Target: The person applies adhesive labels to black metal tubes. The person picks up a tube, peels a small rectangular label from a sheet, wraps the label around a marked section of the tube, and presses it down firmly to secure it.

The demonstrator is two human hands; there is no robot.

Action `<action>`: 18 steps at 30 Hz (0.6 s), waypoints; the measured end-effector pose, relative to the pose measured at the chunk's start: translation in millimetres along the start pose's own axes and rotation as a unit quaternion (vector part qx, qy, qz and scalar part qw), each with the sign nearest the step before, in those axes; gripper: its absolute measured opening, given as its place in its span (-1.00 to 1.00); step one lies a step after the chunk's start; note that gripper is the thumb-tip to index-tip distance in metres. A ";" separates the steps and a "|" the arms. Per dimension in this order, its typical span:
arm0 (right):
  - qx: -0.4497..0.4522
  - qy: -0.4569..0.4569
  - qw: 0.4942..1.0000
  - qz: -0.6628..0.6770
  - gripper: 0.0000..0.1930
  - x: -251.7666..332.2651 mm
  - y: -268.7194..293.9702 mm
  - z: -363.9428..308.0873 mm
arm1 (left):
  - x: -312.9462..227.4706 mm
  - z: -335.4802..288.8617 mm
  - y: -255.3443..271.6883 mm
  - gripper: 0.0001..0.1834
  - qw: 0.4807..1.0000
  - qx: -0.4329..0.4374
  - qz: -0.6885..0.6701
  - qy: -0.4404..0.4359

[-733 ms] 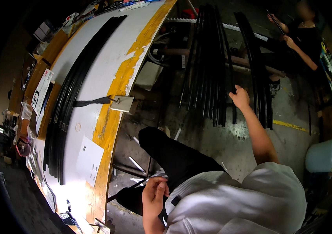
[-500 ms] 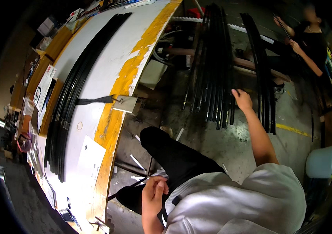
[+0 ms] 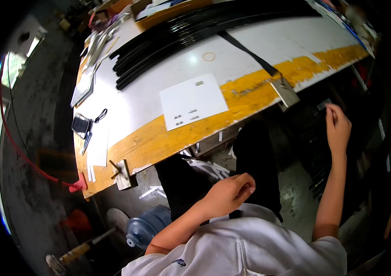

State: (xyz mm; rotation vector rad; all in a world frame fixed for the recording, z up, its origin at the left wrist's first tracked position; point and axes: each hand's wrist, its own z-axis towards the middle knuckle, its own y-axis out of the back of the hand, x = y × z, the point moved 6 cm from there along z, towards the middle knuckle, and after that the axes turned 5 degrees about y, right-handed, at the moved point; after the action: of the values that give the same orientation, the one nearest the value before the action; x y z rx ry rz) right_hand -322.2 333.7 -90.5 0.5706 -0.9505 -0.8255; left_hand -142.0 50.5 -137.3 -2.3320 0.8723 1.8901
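My left hand (image 3: 232, 194) is loosely closed in front of my waist, its fingers curled in and nothing showing in them. Out to the right, beyond the table edge, my right hand (image 3: 339, 126) is raised with loosely bent fingers and a gap beside the thumb; it holds nothing that I can see. The nearest thing to it is a metal block (image 3: 284, 93) at the table's edge, joined to a black strap (image 3: 249, 52). That strap runs to a bundle of long black tubes (image 3: 158, 51) lying on the white table (image 3: 136, 99).
A printed paper sheet (image 3: 193, 102), a rubber band (image 3: 209, 56) and a small black device (image 3: 81, 125) lie on the table. A clamp (image 3: 122, 175) grips the near corner, beside a red hose (image 3: 25, 156). Below stands a blue water bottle (image 3: 147, 225) near white strips.
My view has swung left toward the table, so the racked tubes and the other person have left clear sight. My right hand is now away from the racked tubes; my left hand stays curled at my waist.
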 end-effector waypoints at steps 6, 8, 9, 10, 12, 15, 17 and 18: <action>0.063 0.309 0.946 -0.076 -0.78 150.8 -116.1 115.2 | 31.6 -35.4 47.8 -0.87 0.991 -0.120 -0.044 0.048; 0.079 0.353 0.926 -0.106 -0.74 174.1 -161.4 146.2 | 39.9 -47.9 64.8 -0.87 0.984 -0.160 -0.044 0.065; 0.086 0.374 0.916 -0.113 -0.73 183.3 -184.5 160.0 | 43.8 -54.7 73.1 -0.87 0.980 -0.180 -0.044 0.075; 0.095 0.380 0.912 -0.124 -0.70 189.1 -204.7 172.8 | 46.5 -62.1 80.0 -0.88 0.974 -0.198 -0.070 0.084; 0.115 0.393 0.901 -0.145 -0.65 200.0 -243.8 192.6 | 51.8 -75.8 90.0 -0.88 0.963 -0.235 -0.085 0.103; 0.094 0.424 0.882 -0.182 -0.60 203.6 -286.2 212.9 | 50.1 -90.8 103.5 -0.91 0.951 -0.276 -0.089 0.102; 0.114 0.406 0.885 -0.198 -0.61 209.0 -300.1 218.5 | 46.5 -99.9 111.0 -0.93 0.946 -0.296 -0.090 0.096; 0.125 0.396 0.886 -0.206 -0.61 212.9 -304.2 220.5 | 43.5 -103.6 114.9 -0.93 0.945 -0.308 -0.077 0.079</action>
State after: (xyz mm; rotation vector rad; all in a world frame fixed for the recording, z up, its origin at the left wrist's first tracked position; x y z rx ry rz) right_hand -554.2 -30.1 -109.0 1.2481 -0.1677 -0.7379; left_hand -93.0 -100.4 -111.4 -2.8055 0.0762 2.1574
